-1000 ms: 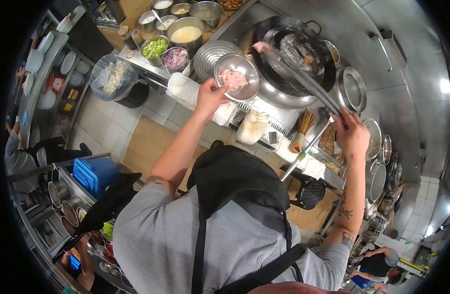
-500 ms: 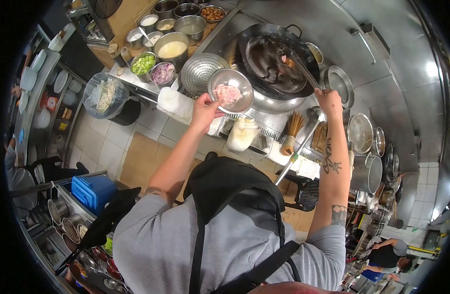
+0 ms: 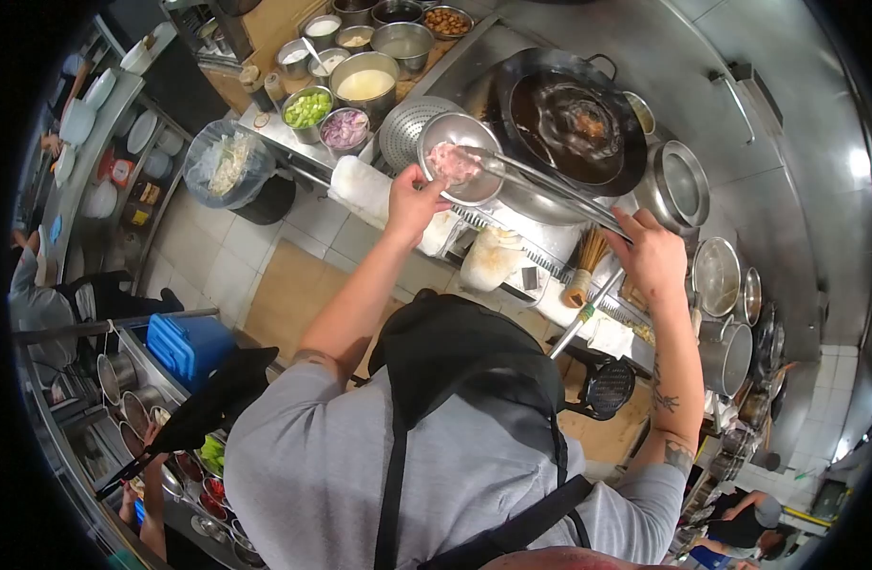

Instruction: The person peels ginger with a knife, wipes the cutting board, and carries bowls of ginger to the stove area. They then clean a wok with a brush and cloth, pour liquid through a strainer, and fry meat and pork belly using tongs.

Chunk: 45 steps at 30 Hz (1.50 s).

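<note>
My left hand [image 3: 417, 202] grips the rim of a metal bowl [image 3: 486, 180], which is tilted beside the wok. Pale pink raw meat [image 3: 448, 163] lies in the bowl. Long metal tongs [image 3: 569, 198] are in my closed right hand [image 3: 652, 255], and their tips reach into the bowl at the meat. Whether the tips pinch a piece is hard to make out. Dark oil ripples in the black wok [image 3: 521, 142], around a browned piece of food [image 3: 589, 124].
A perforated strainer [image 3: 407, 128] sits left of the wok. Beyond it stand containers of chopped green vegetable [image 3: 307, 109], purple onion [image 3: 344, 129] and yellow liquid [image 3: 365, 85]. A bamboo brush [image 3: 585, 266] and a long-handled ladle [image 3: 588, 312] lie along the front edge. Other people work at both sides.
The tongs have swung left out of the wok into the bowl, as my right hand came lower. The food in the oil now floats free of the tongs. The camera view has shifted slightly.
</note>
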Motion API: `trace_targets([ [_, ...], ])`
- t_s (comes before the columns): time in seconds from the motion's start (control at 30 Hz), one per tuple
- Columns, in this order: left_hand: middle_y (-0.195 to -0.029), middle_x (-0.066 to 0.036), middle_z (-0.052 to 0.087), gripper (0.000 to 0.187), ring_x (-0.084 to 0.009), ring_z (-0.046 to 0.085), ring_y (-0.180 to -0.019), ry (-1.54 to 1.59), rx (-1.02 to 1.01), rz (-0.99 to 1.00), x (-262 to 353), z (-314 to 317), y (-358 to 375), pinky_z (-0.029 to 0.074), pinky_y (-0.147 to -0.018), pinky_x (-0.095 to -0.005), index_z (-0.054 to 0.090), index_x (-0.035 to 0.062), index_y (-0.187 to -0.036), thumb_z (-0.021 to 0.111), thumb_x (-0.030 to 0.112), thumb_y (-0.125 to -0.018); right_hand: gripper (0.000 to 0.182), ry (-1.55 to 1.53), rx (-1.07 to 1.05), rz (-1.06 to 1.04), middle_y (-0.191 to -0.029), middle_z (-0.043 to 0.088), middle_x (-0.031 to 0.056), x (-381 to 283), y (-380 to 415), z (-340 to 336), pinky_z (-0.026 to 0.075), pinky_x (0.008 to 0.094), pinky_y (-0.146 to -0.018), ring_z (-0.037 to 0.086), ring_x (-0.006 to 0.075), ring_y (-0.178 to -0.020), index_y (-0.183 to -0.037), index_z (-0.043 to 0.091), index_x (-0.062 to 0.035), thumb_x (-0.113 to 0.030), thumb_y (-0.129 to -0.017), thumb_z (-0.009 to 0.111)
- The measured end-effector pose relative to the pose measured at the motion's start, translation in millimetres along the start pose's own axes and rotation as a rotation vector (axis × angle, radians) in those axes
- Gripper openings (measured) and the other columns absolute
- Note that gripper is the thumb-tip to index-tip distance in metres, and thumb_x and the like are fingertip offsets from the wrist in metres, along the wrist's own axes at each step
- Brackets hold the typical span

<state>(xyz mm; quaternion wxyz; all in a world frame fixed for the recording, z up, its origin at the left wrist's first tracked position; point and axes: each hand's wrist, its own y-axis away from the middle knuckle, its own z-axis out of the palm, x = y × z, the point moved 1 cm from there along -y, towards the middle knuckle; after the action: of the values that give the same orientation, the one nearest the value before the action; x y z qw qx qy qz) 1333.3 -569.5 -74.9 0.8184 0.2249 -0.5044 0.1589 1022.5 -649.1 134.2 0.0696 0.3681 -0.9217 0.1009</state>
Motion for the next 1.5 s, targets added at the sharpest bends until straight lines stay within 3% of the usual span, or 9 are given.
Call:
trace_targets([
  [0.27,-0.092,-0.01,0.064,0.013,-0.0216,0.071,-0.078,0.055,0.02,-0.055,-10.3,5.9,-10.5,0.061,-0.066,-0.0331,0.048,0.0063,-0.089,0.061,0.004,-0.091,0.037,-0.148,0.237,0.174,-0.082,0.066,0.0087,22.7,-6.8,0.6,0.053,0.0393,-0.062,0.067,0.0303,-0.069,-0.113,0.072,-0.012,-0.039,-0.088,0.069],
  [0.63,-0.082,-0.008,0.058,0.023,-0.015,0.063,-0.066,-0.176,0.02,0.146,-9.0,20.6,-26.5,0.058,-0.053,-0.0299,0.047,0.0017,-0.078,0.068,0.006,-0.084,0.044,0.047,0.018,0.029,-0.086,0.063,0.0067,6.8,0.6,7.0,0.053,0.0405,-0.062,0.068,0.0286,-0.07,-0.121,0.069,-0.0144,-0.044,-0.088,0.068],
  [0.77,-0.084,-0.007,0.058,0.021,-0.0149,0.065,-0.066,-0.19,0.019,0.127,-18.2,11.7,-28.0,0.058,-0.054,-0.0278,0.049,0.0033,-0.08,0.068,0.006,-0.086,0.038,-0.077,0.161,0.169,-0.083,0.066,0.0081,20.7,-1.3,-3.7,0.054,0.04,-0.063,0.067,0.0311,-0.071,-0.116,0.071,-0.0138,-0.042,-0.09,0.066],
  [0.9,-0.084,-0.005,0.058,0.02,-0.0145,0.066,-0.065,-0.146,0.011,0.057,-31.5,6.0,-31.2,0.057,-0.054,-0.0266,0.049,0.0052,-0.081,0.068,0.005,-0.087,0.042,-0.051,0.133,0.291,-0.095,0.071,0.0151,52.6,-14.1,-4.9,0.055,0.0425,-0.074,0.068,0.0355,-0.084,-0.114,0.073,-0.0128,-0.046,-0.09,0.066],
  [0.93,-0.083,-0.005,0.058,0.019,-0.0145,0.066,-0.066,-0.127,0.005,0.049,-30.9,7.5,-30.0,0.057,-0.054,-0.0263,0.049,0.0061,-0.081,0.067,0.005,-0.088,0.044,-0.099,0.037,0.401,-0.1,0.071,0.0187,56.6,-21.0,-5.8,0.054,0.044,-0.081,0.069,0.0365,-0.092,-0.114,0.073,-0.0126,-0.047,-0.088,0.067],
  [1.17,-0.087,-0.006,0.059,0.016,-0.0164,0.068,-0.069,-0.119,-0.018,0.021,-25.7,20.1,-26.4,0.059,-0.058,-0.0283,0.049,0.0062,-0.085,0.063,0.004,-0.09,0.046,-0.19,-0.219,0.718,-0.108,0.071,0.0187,76.9,-66.3,49.3,0.052,0.0447,-0.09,0.067,0.0355,-0.104,-0.11,0.073,-0.0112,-0.051,-0.088,0.064],
  [1.3,-0.088,-0.006,0.059,0.015,-0.0173,0.068,-0.07,-0.084,-0.023,-0.004,-24.3,21.0,-24.0,0.059,-0.059,-0.0287,0.049,0.0059,-0.086,0.063,0.005,-0.091,0.05,-0.197,-0.091,0.787,-0.11,0.071,0.0189,75.1,-75.3,63.4,0.052,0.0446,-0.091,0.066,0.0354,-0.106,-0.114,0.071,-0.0094,-0.052,-0.088,0.064],
  [1.43,-0.085,-0.007,0.058,0.019,-0.0152,0.066,-0.068,0.01,0.001,0.017,-14.0,13.3,-21.7,0.056,-0.053,-0.0271,0.05,0.0034,-0.081,0.068,0.005,-0.087,0.053,-0.177,0.05,0.685,-0.111,0.07,0.0192,62.5,-62.1,32.4,0.053,0.0443,-0.089,0.067,0.0358,-0.104,-0.12,0.069,-0.0097,-0.052,-0.089,0.065],
  [1.5,-0.082,-0.006,0.058,0.021,-0.0143,0.065,-0.065,-0.033,0.015,0.021,-3.8,7.2,-21.4,0.057,-0.053,-0.027,0.049,0.0035,-0.08,0.069,0.005,-0.087,0.051,-0.108,0.147,0.378,-0.104,0.071,0.016,59.7,-42.4,12.2,0.054,0.0437,-0.083,0.068,0.0358,-0.095,-0.122,0.069,-0.0114,-0.049,-0.087,0.068],
])
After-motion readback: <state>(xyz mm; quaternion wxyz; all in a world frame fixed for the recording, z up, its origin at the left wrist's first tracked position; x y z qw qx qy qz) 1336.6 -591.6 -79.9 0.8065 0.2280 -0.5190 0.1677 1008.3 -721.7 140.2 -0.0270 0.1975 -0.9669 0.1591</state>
